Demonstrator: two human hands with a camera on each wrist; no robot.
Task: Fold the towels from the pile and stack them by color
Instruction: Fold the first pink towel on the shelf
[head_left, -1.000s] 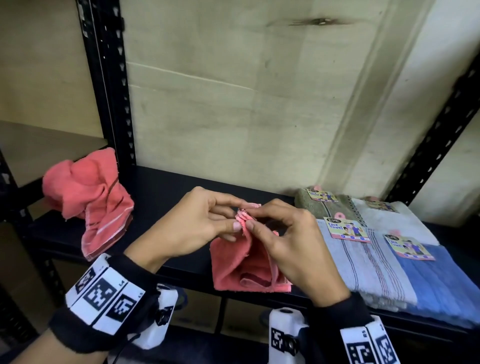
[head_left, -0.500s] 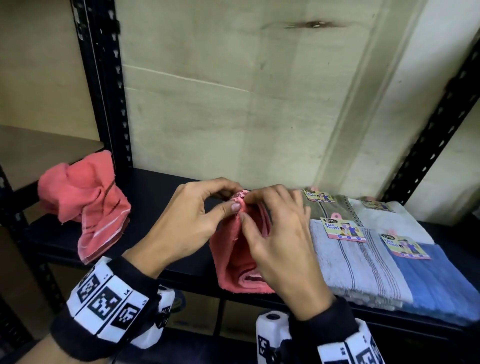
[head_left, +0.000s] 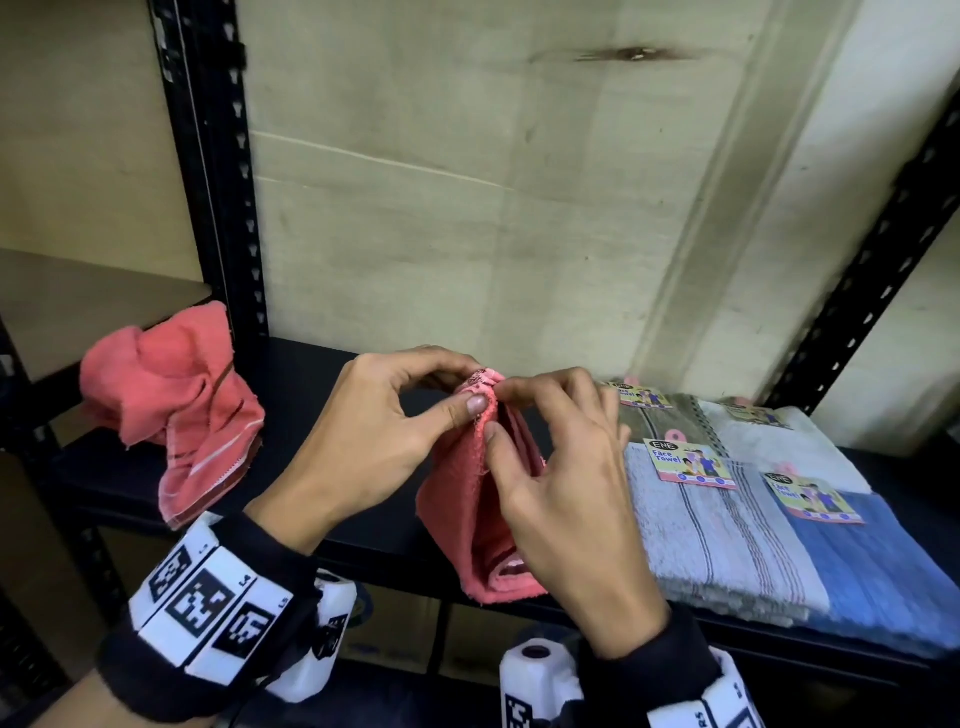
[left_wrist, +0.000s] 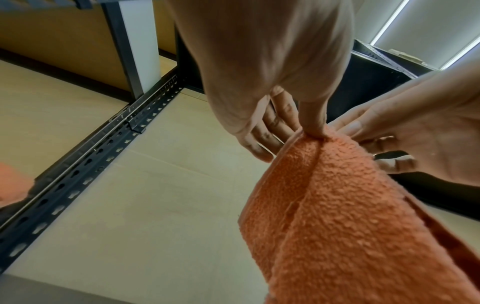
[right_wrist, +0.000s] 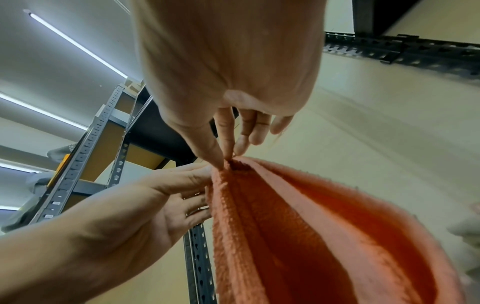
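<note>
Your left hand (head_left: 363, 441) and right hand (head_left: 566, 499) both pinch the top corners of the half-folded coral terry towel (head_left: 467, 525), its fold unfinished. Folded grey, white and blue striped towels (head_left: 727, 540) already lie on the black shelf (head_left: 322, 384); the crumpled coral towel (head_left: 171, 410) remains.

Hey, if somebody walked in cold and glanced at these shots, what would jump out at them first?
First, the two hands meeting mid-frame: the left hand and right hand both pinch the top edge of a coral towel that hangs in folds over the shelf front. Next, the crumpled coral towel on the left, and the folded tagged towels on the right.
</note>
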